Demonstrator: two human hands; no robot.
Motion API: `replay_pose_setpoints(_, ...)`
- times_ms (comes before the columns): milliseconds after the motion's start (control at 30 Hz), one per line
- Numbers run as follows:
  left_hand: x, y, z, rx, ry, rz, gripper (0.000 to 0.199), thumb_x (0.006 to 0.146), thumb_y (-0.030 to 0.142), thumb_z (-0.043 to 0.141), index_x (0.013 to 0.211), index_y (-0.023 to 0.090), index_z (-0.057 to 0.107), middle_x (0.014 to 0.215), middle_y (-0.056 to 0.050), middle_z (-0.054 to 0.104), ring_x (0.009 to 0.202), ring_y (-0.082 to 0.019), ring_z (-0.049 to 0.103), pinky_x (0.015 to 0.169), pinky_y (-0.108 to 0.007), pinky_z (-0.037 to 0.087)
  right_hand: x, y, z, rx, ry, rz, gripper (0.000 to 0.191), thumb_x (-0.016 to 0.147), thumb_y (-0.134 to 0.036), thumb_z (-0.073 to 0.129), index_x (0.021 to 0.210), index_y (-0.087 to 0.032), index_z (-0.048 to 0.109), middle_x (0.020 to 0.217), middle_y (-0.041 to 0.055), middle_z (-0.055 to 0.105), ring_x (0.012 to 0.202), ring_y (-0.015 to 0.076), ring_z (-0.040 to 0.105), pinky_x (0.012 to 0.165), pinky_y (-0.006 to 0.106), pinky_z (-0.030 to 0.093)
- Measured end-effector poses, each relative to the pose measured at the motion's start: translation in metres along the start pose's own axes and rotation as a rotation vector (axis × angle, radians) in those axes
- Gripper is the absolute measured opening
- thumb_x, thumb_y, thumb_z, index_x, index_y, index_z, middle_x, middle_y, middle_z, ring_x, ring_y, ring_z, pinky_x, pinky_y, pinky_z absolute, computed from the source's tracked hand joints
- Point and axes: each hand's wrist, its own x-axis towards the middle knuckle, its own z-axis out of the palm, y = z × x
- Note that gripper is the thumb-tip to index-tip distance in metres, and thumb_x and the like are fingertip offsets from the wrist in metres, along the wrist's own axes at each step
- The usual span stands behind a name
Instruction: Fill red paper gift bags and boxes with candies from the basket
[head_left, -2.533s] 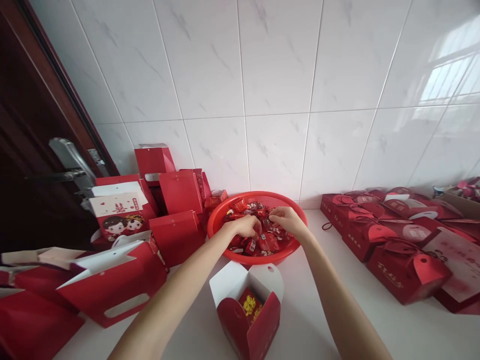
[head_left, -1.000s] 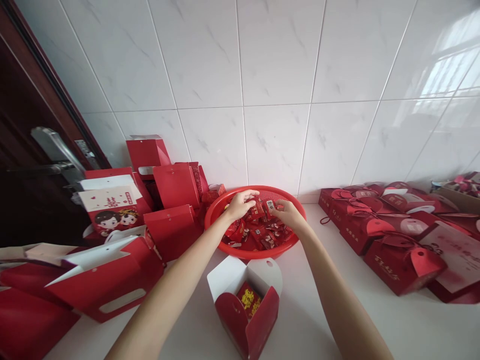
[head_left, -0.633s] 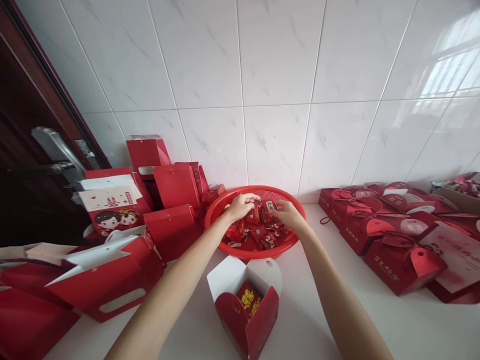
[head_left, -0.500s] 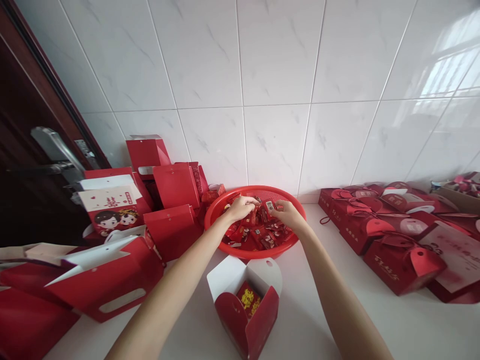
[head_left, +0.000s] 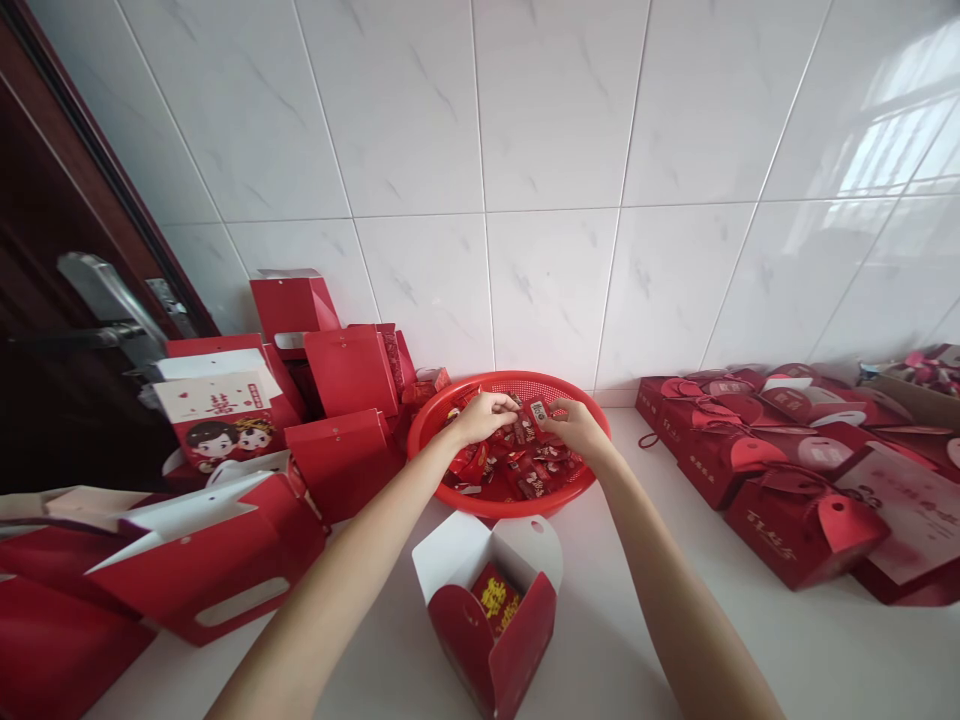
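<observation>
I see both hands at work over the red basket (head_left: 480, 505), inside its rim. The right hand (head_left: 576, 428) has its fingers pinched on a pale-labelled sachet (head_left: 539, 411), held above the heap of red packets (head_left: 529, 480). The left hand (head_left: 480, 417) faces it from the basket's other side, fingers curled together; I can't tell whether they grip anything. A narrow gap separates the two hands. The basket sits near the tiled wall (head_left: 555, 290), leaving little room behind its back rim. Just before its front edge stands the carton (head_left: 525, 640), flaps up, between the forearms, with a yellow-lettered packet (head_left: 495, 598) inside. On the left, red bags (head_left: 351, 465) crowd up near the rim. On the right there is more space: a strip of white table (head_left: 626, 520) runs between the basket and the rows of tied boxes (head_left: 802, 535).
</observation>
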Motion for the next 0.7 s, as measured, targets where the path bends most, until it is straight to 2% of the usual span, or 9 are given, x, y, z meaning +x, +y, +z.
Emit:
replay_pose_setpoints(133,0.001,-0.002,-0.002,-0.003,0.101,0.006,0.005,0.075,0.022,0.066,0.077,0.019,0.068,0.073,-0.001,0.071,0.069,-0.018,0.067,0.071,-0.031,0.053,0.001,-0.001,-0.001,0.001,0.039,0.011,0.016,0.068,-0.022,0.069,0.082,-0.019,0.061,0.075,0.0022,0.07,0.065,0.018,0.064,0.06,0.029,0.049)
replay_pose_setpoints(267,0.0,0.0,-0.001,-0.111,0.104,-0.016,0.007,0.076,0.024,0.067,0.077,0.018,0.063,0.068,0.001,0.067,0.055,-0.016,0.066,0.063,-0.03,0.053,0.0,-0.003,-0.001,0.01,0.041,-0.001,0.017,0.067,-0.025,0.07,0.078,-0.019,0.059,0.07,0.0007,0.068,0.063,0.0165,0.062,0.06,0.028,0.047)
replay_pose_setpoints(433,0.0,0.004,0.0,-0.231,0.12,-0.038,0.007,0.074,0.024,0.067,0.075,0.019,0.063,0.079,-0.002,0.073,0.075,-0.021,0.074,0.078,-0.033,0.056,-0.001,-0.005,-0.001,0.057,0.034,-0.005,0.017,0.066,-0.026,0.071,0.073,-0.02,0.056,0.064,-0.0016,0.066,0.057,0.0134,0.057,0.056,0.026,0.043)
replay_pose_setpoints(500,-0.001,0.004,-0.001,-0.183,0.142,-0.029,0.01,0.075,0.029,0.066,0.072,0.019,0.064,0.079,-0.002,0.074,0.08,-0.022,0.074,0.081,-0.034,0.055,-0.003,-0.008,-0.001,0.07,0.033,0.007,0.017,0.065,-0.025,0.07,0.073,-0.02,0.056,0.062,-0.0023,0.066,0.053,0.0125,0.055,0.054,0.025,0.042)
replay_pose_setpoints(600,-0.002,0.003,-0.003,-0.043,0.144,-0.004,0.026,0.077,0.042,0.067,0.065,0.019,0.066,0.072,-0.002,0.073,0.082,-0.023,0.071,0.078,-0.032,0.053,-0.005,-0.013,-0.001,0.127,0.052,0.028,0.014,0.066,-0.022,0.07,0.071,-0.02,0.057,0.063,-0.0014,0.066,0.057,0.0146,0.061,0.056,0.026,0.047)
replay_pose_setpoints(700,-0.004,0.001,-0.004,0.099,0.041,0.003,0.035,0.075,0.048,0.071,0.056,0.02,0.066,0.06,-0.003,0.069,0.071,-0.021,0.067,0.068,-0.03,0.05,-0.006,-0.016,-0.001,0.196,0.105,0.056,0.012,0.067,-0.019,0.067,0.068,-0.02,0.055,0.065,-0.0006,0.066,0.062,0.0166,0.067,0.061,0.027,0.053)
